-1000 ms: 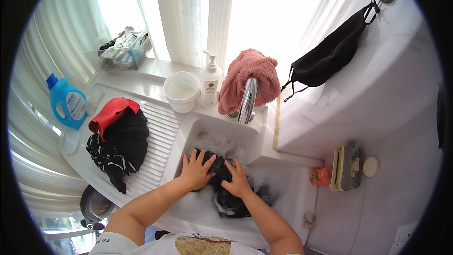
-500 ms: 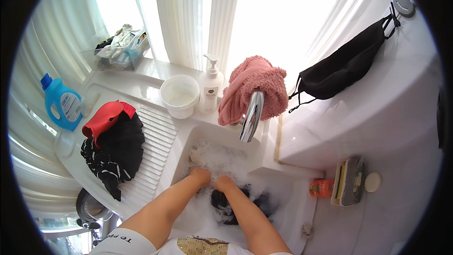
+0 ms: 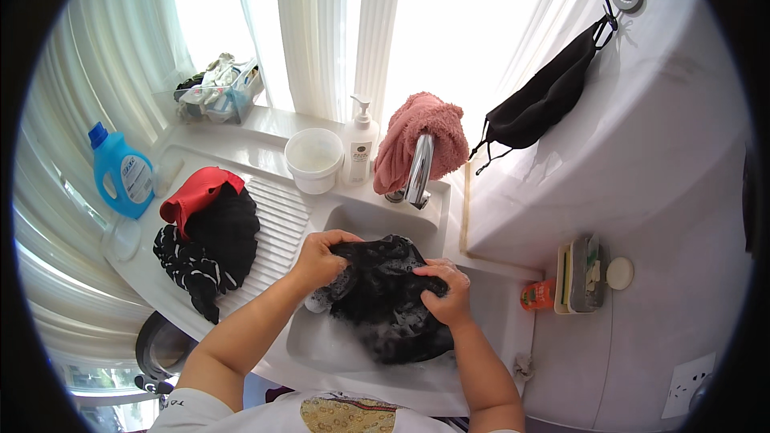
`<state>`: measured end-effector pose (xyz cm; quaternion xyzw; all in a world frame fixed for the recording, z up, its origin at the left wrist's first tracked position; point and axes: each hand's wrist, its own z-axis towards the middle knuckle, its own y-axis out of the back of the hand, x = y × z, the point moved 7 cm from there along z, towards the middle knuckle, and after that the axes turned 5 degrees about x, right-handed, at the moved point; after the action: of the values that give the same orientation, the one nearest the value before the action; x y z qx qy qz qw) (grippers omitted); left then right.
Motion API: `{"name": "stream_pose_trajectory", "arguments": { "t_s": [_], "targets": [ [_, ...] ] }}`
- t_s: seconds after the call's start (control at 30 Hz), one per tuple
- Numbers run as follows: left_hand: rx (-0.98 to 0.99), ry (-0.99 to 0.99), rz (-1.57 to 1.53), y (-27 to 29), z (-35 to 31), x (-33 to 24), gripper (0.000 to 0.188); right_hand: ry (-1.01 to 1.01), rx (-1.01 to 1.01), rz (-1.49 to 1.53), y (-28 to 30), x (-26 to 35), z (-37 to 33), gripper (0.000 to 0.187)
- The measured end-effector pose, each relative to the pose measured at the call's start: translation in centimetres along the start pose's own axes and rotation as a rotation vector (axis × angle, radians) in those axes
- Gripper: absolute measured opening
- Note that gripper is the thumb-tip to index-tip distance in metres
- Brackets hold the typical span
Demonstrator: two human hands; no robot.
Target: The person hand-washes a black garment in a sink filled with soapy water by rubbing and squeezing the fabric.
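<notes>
A wet black garment (image 3: 385, 305), streaked with white suds, is stretched between my two hands over the white sink (image 3: 321, 345). My left hand (image 3: 322, 258) has its fingers closed on the garment's upper left edge. At the upper right edge, my right hand (image 3: 447, 293) grips it, thumb and fingers pressed together on the cloth. The garment's lower end hangs into soapy water. Just beyond it rises a chrome faucet (image 3: 419, 172) with a fluffy pink towel (image 3: 421, 132) draped over it.
On the ribbed washboard (image 3: 281, 220) lie a black cloth (image 3: 224, 232) and a red one (image 3: 196, 196). Behind stand a blue detergent bottle (image 3: 124, 176), a white tub (image 3: 313, 160) and a pump bottle (image 3: 360, 148). A black mask (image 3: 545, 100) hangs right; a caddy (image 3: 584, 273) is on the wall.
Both hands have come up out of the suds, lifting the black garment and spreading it between them. My right hand has moved right. The view has shifted slightly.
</notes>
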<state>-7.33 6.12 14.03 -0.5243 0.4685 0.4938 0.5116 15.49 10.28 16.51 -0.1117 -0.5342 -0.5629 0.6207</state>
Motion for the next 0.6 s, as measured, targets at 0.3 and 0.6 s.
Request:
{"name": "stream_pose_trajectory", "arguments": {
  "t_s": [0.3, 0.6],
  "targets": [
    [0.125, -0.193, 1.207, -3.5, -3.9, 5.1, 0.059, -0.289, 0.278, 0.243, -4.6, -5.7, -3.8, 0.067],
    [0.357, 0.202, 1.716, -4.5, -1.1, 21.6, 0.072, -0.335, 0.670, -0.695, -16.9, -12.2, -4.3, 0.087]
  ]
}}
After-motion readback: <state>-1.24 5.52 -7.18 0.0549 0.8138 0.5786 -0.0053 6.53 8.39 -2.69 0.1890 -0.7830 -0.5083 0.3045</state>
